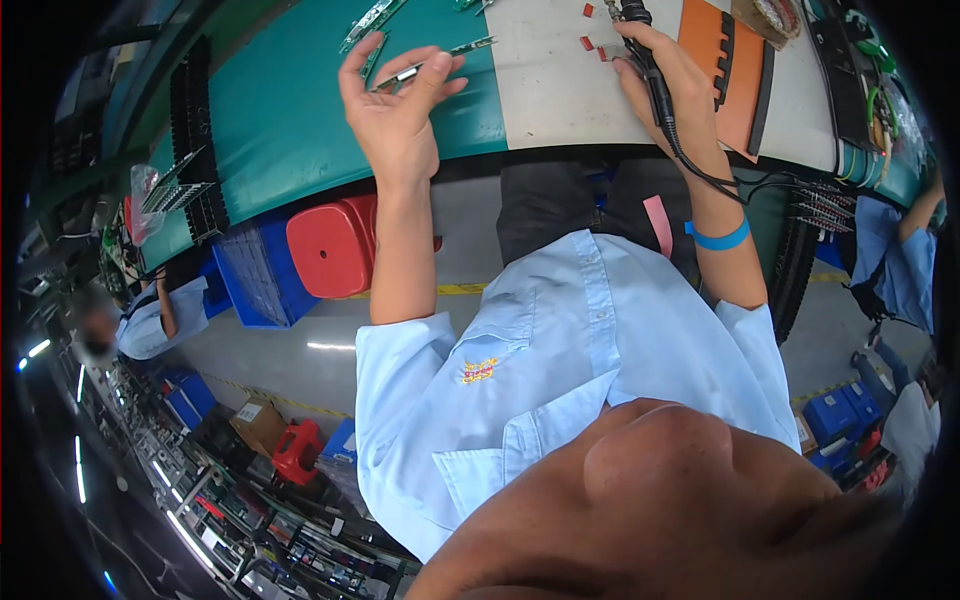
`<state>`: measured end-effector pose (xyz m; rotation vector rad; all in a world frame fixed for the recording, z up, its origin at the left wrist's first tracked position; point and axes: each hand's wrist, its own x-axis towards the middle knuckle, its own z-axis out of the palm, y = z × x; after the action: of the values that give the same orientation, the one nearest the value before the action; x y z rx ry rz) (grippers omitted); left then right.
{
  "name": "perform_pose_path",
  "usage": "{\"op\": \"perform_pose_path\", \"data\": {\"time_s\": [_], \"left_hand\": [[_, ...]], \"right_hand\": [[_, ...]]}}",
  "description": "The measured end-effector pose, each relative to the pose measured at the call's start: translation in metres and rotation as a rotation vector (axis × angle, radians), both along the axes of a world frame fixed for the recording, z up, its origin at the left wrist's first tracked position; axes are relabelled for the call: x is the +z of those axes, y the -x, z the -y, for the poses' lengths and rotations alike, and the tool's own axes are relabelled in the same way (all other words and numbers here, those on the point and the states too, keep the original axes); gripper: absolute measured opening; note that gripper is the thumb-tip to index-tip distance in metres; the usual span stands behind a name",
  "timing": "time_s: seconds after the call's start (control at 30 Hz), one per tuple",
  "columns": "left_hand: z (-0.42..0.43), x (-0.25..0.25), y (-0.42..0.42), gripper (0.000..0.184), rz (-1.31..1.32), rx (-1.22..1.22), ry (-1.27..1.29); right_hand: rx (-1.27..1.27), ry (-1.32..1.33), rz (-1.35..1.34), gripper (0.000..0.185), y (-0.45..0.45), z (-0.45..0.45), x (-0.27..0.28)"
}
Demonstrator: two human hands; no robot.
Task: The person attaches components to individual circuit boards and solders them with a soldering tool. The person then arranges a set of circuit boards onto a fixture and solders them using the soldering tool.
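My left hand (400,120) is raised over the green mat with its fingers curled. Between its thumb and fingers is a narrow circuit board (402,76) with a silvery part on it. A green strip (472,45) shows past the fingers, and I cannot tell if it is the same board. My right hand (680,85) is wrapped round a black corded soldering iron (655,90). The iron points toward the top edge, where its tip is hard to make out. Small red parts (587,43) lie on the pale surface beside that hand.
More circuit boards (372,22) lie on the green mat (280,110) at the top. An orange sheet (700,40) with black strips lies right of the iron. The iron's cable (700,175) runs over my right wrist. A red stool (330,250) and blue crates (262,270) stand below. Other people work at both sides.
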<state>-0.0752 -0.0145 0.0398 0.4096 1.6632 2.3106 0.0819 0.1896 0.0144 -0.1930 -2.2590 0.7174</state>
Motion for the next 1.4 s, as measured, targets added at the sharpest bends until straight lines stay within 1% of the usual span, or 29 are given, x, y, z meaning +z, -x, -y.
{"op": "perform_pose_path", "data": {"time_s": [0.17,0.33,0.4,0.47,0.53,0.6,0.67,0.8,1.0,1.13,1.23,1.33,1.4], "left_hand": [[0.001,-0.017,-0.008,0.026,0.026,-0.028,-0.019],[0.001,-0.033,-0.015,0.026,0.07,-0.07,0.042],[-0.003,-0.034,-0.022,0.023,0.204,-0.105,-0.091],[-0.005,-0.034,-0.028,0.02,0.336,-0.132,-0.223],[-0.005,-0.029,-0.033,0.02,0.339,-0.139,-0.195],[-0.003,-0.025,-0.04,0.02,0.359,-0.155,-0.132],[-0.002,-0.027,-0.043,0.019,0.373,-0.158,-0.102],[-0.004,-0.039,-0.046,0.022,0.267,-0.18,-0.146],[-0.029,-0.036,-0.048,0.021,0.196,-0.131,-0.141],[-0.032,-0.038,-0.044,0.017,0.358,-0.152,-0.323],[-0.032,-0.039,-0.044,0.016,0.31,-0.132,-0.336],[-0.029,-0.041,-0.045,0.014,0.274,-0.097,-0.354],[-0.028,-0.039,-0.046,0.015,0.262,-0.045,-0.368]], "right_hand": [[-0.046,0.076,0.009,0.044,-0.01,-0.01,-0.001],[0.001,0.005,-0.002,0.044,-0.004,-0.004,0.007],[0.023,-0.013,-0.005,0.045,0.002,-0.006,0.005],[0.028,0.026,-0.032,0.045,0.007,-0.009,-0.001],[0.072,0.097,-0.15,0.045,0.014,-0.012,-0.01],[0.26,0.179,-0.556,0.046,0.033,-0.017,-0.027],[0.357,0.222,-0.754,0.047,0.031,-0.017,-0.03],[-0.017,-0.005,0.067,0.048,-0.001,-0.007,0.012],[0.022,-0.003,0.013,0.049,0.017,0.004,0.014],[0.008,-0.016,0.018,0.048,0.03,0.013,0.011],[-0.02,-0.02,0.032,0.047,0.029,0.015,0.013],[-0.049,-0.045,0.126,0.046,0.016,0.017,0.021],[0.003,-0.142,0.207,0.046,0.007,0.011,0.024]]}}
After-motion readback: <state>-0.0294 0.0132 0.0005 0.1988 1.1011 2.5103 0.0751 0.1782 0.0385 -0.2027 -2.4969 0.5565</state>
